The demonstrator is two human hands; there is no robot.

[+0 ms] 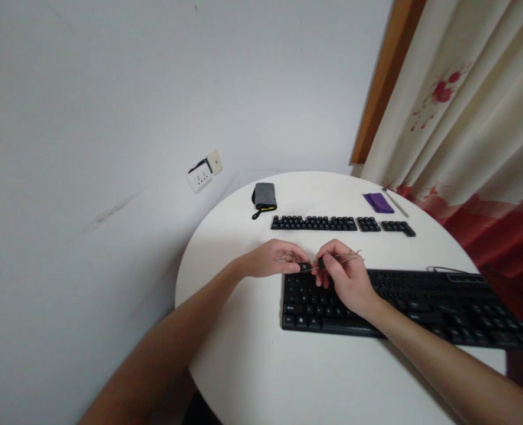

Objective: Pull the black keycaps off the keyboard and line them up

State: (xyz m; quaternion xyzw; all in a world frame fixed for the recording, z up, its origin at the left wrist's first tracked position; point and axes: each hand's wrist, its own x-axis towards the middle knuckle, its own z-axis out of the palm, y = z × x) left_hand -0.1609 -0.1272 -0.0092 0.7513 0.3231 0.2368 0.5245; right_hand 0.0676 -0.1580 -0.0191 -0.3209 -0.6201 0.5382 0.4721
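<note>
A black keyboard [421,307] lies on a round white table [265,366]. My left hand [273,258] rests at the keyboard's top left corner, fingers curled and pinched on a thin wire tool. My right hand [347,274] hovers over the left keys, pinching a small black keycap [321,263] together with a wire keycap puller [347,256]. The two hands almost touch above the top key row.
Rows of loose black keycaps [341,224] are laid out farther back. A grey pouch [264,196] and a purple cloth [378,202] with a thin stick sit near the far edge. A wall socket [205,171] is on the left wall, a curtain [478,118] at right.
</note>
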